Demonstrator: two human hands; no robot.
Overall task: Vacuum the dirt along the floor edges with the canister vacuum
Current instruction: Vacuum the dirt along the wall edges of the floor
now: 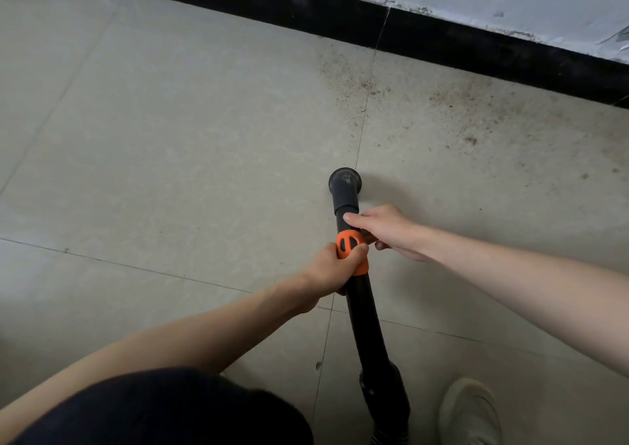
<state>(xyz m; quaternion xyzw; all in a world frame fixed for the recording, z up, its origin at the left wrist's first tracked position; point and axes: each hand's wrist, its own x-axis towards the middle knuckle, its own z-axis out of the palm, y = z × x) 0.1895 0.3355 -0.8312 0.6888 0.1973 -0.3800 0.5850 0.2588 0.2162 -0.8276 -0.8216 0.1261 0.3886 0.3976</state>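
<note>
Here the black vacuum wand [360, 305] runs from the lower frame up to a round dusty nozzle [345, 180] set on the pale tiled floor [170, 138], well short of the black skirting [442, 39]. An orange collar [350, 250] rings the wand midway. Brown dirt [371, 87] is scattered across the tiles between the nozzle and the skirting, thickest to the right. The left hand [332, 271] grips the wand at the orange collar, fingers curled round it. The right hand [384, 230] holds the tube just above, thumb laid across the black section, arm stretched forward. A pale shoe [469, 410] stands at lower right.
</note>
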